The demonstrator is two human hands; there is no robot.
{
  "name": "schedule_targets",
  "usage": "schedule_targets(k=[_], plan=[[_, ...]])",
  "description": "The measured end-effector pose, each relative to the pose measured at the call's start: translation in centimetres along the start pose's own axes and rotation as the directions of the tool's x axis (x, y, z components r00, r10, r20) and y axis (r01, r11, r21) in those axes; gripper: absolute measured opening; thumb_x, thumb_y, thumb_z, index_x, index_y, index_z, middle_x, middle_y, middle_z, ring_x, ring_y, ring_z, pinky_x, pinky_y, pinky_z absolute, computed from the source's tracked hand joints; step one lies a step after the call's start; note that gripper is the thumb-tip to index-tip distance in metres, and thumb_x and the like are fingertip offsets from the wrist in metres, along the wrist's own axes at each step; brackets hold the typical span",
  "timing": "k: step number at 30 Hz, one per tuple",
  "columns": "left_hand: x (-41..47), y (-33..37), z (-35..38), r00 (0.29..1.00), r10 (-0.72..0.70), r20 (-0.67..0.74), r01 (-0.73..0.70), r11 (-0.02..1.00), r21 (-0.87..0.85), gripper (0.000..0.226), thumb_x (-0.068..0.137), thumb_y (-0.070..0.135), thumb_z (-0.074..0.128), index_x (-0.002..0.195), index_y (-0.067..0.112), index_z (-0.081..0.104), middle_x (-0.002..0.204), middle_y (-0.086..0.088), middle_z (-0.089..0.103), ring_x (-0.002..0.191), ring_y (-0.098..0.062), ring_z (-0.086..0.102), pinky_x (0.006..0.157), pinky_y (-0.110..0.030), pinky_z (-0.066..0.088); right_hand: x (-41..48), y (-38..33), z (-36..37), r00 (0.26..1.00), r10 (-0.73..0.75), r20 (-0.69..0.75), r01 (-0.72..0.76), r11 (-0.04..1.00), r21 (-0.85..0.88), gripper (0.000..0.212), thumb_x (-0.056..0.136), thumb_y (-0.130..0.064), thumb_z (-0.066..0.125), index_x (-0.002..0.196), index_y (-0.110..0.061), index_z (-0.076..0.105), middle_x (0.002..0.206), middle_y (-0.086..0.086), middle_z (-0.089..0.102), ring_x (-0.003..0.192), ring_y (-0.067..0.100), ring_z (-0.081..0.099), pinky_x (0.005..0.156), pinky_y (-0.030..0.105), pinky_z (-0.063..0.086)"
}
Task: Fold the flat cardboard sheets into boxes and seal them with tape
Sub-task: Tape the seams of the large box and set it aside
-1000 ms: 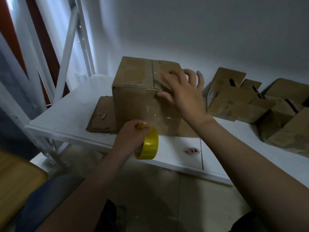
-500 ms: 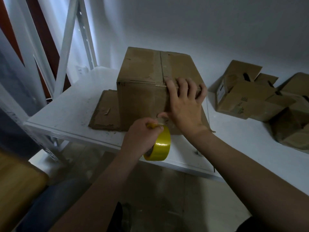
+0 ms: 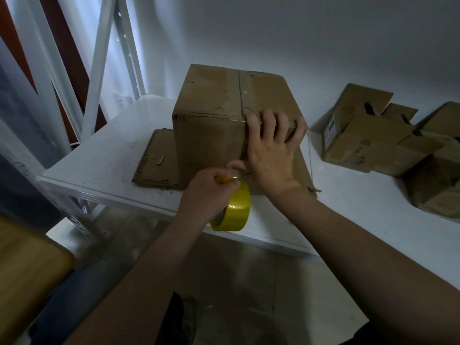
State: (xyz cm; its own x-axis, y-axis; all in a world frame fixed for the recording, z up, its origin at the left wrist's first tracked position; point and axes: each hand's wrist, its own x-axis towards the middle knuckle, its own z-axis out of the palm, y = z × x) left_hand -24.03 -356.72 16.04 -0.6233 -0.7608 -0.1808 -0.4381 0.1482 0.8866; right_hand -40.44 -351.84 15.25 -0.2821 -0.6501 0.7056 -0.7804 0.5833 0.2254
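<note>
Right hand (image 3: 271,155) lies spread flat on the near face of the folded box (image 3: 224,115), fingers hooked over its top front edge, pressing rather than gripping. Left hand (image 3: 209,192), just below and left of it, is clenched round the yellow tape roll (image 3: 235,209), thumb and forefinger pinching at the roll's top where it meets the box's lower front; the tape end itself is too small to make out.

Largest to smallest: white worktop (image 3: 99,160) runs under both hands and off to the right. The box stands upright on it, behind the hands, top flaps closed w/ a glossy strip along the centre seam. Finished boxes (image 3: 373,140) are heaped well to the right of the right hand. A flat cardboard sheet (image 3: 156,165) lies under the box, sticking out left of the left hand.

Progress, as a judgement: box folded, top seam apparently taped, strip now being finished on the front. Left to do: cut the tape, then at least one flat sheet to fold.
</note>
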Motion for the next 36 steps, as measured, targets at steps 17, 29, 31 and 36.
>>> schedule_targets(k=[17, 29, 31, 36], plan=[[-1.3, 2.2, -0.9, 0.982, -0.135, 0.132, 0.171, 0.934, -0.313, 0.029, 0.102, 0.049, 0.05, 0.108, 0.025, 0.064, 0.103, -0.013, 0.069, 0.071, -0.024, 0.07, 0.08, -0.041, 0.062, 0.2, 2.8, -5.0, 0.99, -0.133, 0.039, 0.103, 0.892, 0.441, 0.069, 0.086, -0.048, 0.07, 0.146, -0.022, 0.048, 0.144, 0.013, 0.042, 0.136, 0.034, 0.038, 0.116, 0.056, 0.024], [-8.0, 6.3, -1.2, 0.977, -0.072, 0.201, 0.15, 0.9, -0.41, 0.037, 0.099, 0.052, 0.053, 0.123, 0.026, 0.066, 0.103, -0.004, 0.075, 0.092, -0.023, 0.074, 0.076, -0.038, 0.061, -5.6, 3.8, -14.0, 0.868, 0.007, 0.497, -0.374, 0.666, 0.645, 0.069, 0.073, -0.053, 0.084, 0.12, -0.037, 0.037, 0.1, -0.013, 0.06, 0.088, 0.014, 0.062, 0.07, 0.041, 0.055], [-8.9, 7.5, -1.5, 0.988, -0.056, 0.146, 0.109, 0.917, -0.384, 0.031, 0.098, 0.044, 0.059, 0.122, 0.026, 0.068, 0.106, -0.003, 0.071, 0.094, -0.02, 0.069, 0.072, -0.034, 0.057, -5.7, 4.2, -15.0, 0.882, 0.034, 0.471, -0.394, 0.605, 0.693, 0.06, 0.074, -0.046, 0.085, 0.116, -0.037, 0.043, 0.101, -0.015, 0.057, 0.09, 0.013, 0.059, 0.072, 0.037, 0.054], [-10.5, 9.2, -1.8, 0.991, 0.132, -0.037, -0.137, 0.958, -0.254, 0.013, 0.095, 0.032, 0.067, 0.102, 0.029, 0.077, 0.097, 0.001, 0.067, 0.088, -0.018, 0.058, 0.063, -0.029, 0.046, -5.1, 4.9, -17.2, 0.966, 0.0, 0.257, -0.197, 0.643, 0.74, 0.039, 0.081, -0.036, 0.083, 0.112, -0.033, 0.059, 0.111, -0.013, 0.055, 0.097, 0.006, 0.05, 0.072, 0.011, 0.036]])
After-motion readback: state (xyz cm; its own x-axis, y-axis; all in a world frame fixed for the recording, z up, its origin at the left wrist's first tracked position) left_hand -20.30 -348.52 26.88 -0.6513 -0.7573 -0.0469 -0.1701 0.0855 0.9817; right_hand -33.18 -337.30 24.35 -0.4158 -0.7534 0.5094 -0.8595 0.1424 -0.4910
